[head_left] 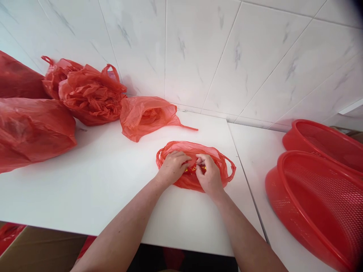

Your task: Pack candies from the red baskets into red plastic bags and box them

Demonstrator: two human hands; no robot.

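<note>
An open red plastic bag (187, 185) with loop handles lies on the white table, its mouth facing up. Small shiny red-and-gold pieces (193, 169) show inside it, too small to name. My left hand (173, 166) is at the left of the bag's mouth, fingers curled and thumb near the fingertips. From the right my right hand (209, 174) reaches in, its thumb and fingers bent in a pinch close to the shiny pieces. The fingertips of both hands nearly meet over the bag, and what they grip is not clear.
Behind the bag lies another red plastic bag (150, 117), with a crumpled heap of red bags (90, 90) to its left. Full red bags (34, 128) fill the far left. Red perforated baskets (300, 204) stand at right, past a table seam. A tiled wall (193, 56) bounds the back.
</note>
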